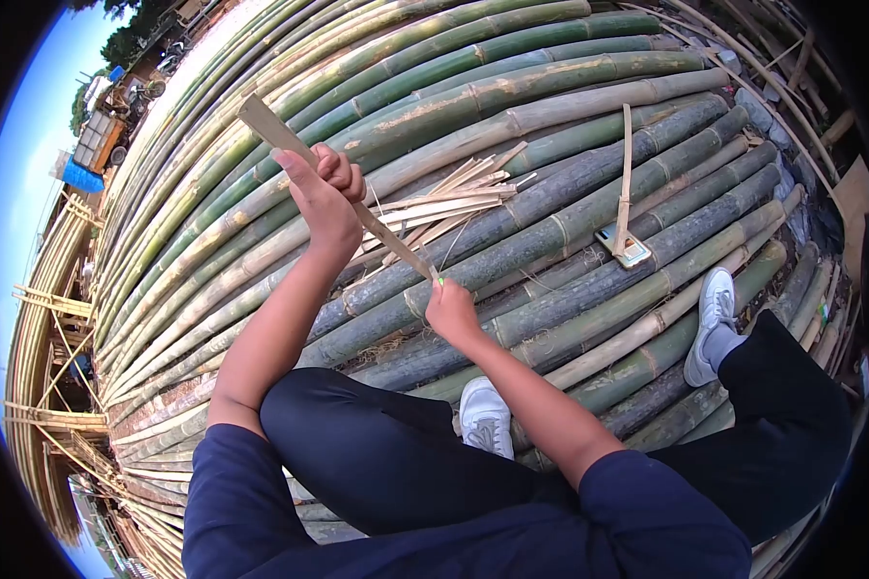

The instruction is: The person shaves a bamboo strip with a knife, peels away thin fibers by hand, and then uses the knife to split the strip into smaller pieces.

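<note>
A flat bamboo strip [388,235] slants from upper left to lower right in front of my body. My left hand [326,198] is wrapped round its upper part, thumb pointing up along it. At the strip's lower end my right hand [452,307] is closed in a pinch, with a small green bit showing at the fingertips. Behind the strip, a pile of thin split bamboo pieces [463,198] lies on the poles. To the right, a phone [633,253] rests on the poles, with the lower end of another bamboo strip [627,164] on it.
Long bamboo poles [589,116] lie side by side beneath and around me. My white shoes [486,417] stand on them. At the far left are a bamboo rack [58,307] and a parked truck [97,140]. A cardboard piece [854,207] is at the right edge.
</note>
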A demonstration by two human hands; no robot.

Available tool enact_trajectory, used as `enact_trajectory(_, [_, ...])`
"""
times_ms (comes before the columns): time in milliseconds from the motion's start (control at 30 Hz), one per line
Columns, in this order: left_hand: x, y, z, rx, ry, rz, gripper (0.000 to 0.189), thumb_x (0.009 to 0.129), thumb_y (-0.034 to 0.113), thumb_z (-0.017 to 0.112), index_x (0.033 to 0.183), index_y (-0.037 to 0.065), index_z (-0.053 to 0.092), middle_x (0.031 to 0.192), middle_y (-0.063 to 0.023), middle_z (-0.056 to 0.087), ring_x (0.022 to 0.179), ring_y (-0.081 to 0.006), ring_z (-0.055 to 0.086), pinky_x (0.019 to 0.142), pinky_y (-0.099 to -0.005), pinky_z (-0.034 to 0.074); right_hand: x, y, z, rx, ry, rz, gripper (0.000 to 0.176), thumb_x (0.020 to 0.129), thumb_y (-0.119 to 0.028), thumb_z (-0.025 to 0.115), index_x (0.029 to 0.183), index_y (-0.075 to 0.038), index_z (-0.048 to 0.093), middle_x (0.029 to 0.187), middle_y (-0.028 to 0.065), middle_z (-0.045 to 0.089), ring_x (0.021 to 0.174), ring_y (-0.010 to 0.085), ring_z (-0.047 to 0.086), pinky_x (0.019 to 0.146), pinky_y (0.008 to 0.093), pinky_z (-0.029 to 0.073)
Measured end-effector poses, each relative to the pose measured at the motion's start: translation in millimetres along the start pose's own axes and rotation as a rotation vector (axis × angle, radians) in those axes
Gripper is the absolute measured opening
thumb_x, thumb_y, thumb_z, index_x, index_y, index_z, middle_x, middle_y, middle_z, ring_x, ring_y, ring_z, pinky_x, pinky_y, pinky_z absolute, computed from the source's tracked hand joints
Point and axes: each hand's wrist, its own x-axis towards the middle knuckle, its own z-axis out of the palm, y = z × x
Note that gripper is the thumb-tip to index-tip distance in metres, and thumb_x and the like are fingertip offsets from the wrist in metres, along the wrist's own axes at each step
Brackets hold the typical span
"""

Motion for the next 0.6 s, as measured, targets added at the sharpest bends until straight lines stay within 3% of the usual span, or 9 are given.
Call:
enact_trajectory(133, [0.1, -1.4, -7.7, -0.058, -0.126, 0.037, 0.068, 0.087, 0.075, 0.035, 0.069, 0.01, 0.036, 0.055, 0.0016, 0.026, 0.047, -0.011, 0.024, 0.047, -0.0263, 0.023, -3.2, -7.6, -0.9, 0.07, 0.035, 0.026, 0.036, 0.097, -0.023, 0.044, 0.086, 0.008, 0.059, 0.084, 0.0324, 0.062, 0.084, 0.0493, 0.06, 0.077, 0.053, 0.046])
enact_trajectory(233, [-2.8, 2.0, -13.0, -0.125, -0.309, 0.063, 0.066, 0.094, 0.066, 0.034, 0.077, 0.005, 0.049, 0.065, -0.0031, 0.037, 0.059, -0.0151, 0.038, 0.051, -0.0277, 0.03, 0.8, 0.2, -9.0, 0.065, 0.016, 0.045, 0.037, 0.097, -0.024, 0.043, 0.086, 0.007, 0.059, 0.084, 0.0319, 0.062, 0.083, 0.0494, 0.059, 0.077, 0.0531, 0.046])
enact_trajectory(533, [-2.2, 1.6, -16.3, -0.252, -0.368, -0.08, 0.053, 0.098, 0.055, 0.038, 0.09, 0.004, 0.051, 0.079, -0.0019, 0.039, 0.069, -0.0135, 0.034, 0.06, -0.0285, 0.032, 14.7, -8.3, -48.3, 0.078, 0.007, 0.15, 0.037, 0.096, -0.025, 0.044, 0.09, 0.006, 0.063, 0.092, 0.0318, 0.063, 0.094, 0.0488, 0.058, 0.084, 0.0522, 0.046])
enact_trajectory(567, [-3.5, 1.6, -15.8, -0.254, -0.384, -0.082, 0.046, 0.096, 0.051, 0.049, 0.089, 0.005, 0.052, 0.081, -0.0023, 0.041, 0.072, -0.0141, 0.037, 0.062, -0.0293, 0.034, 18.1, -7.6, -49.5, 0.079, 0.011, 0.146, 0.037, 0.096, -0.025, 0.044, 0.09, 0.006, 0.063, 0.092, 0.0318, 0.063, 0.094, 0.0488, 0.058, 0.084, 0.0522, 0.046])
enact_trajectory(600, [-4.1, 1.2, -14.8, -0.257, -0.389, -0.077, 0.046, 0.096, 0.051, 0.049, 0.089, 0.005, 0.052, 0.081, -0.0023, 0.041, 0.072, -0.0141, 0.037, 0.062, -0.0293, 0.034, 21.2, -9.9, -52.2, 0.078, -0.011, 0.163, 0.037, 0.096, -0.025, 0.043, 0.091, 0.006, 0.062, 0.088, 0.0298, 0.064, 0.087, 0.0464, 0.061, 0.078, 0.0508, 0.048])
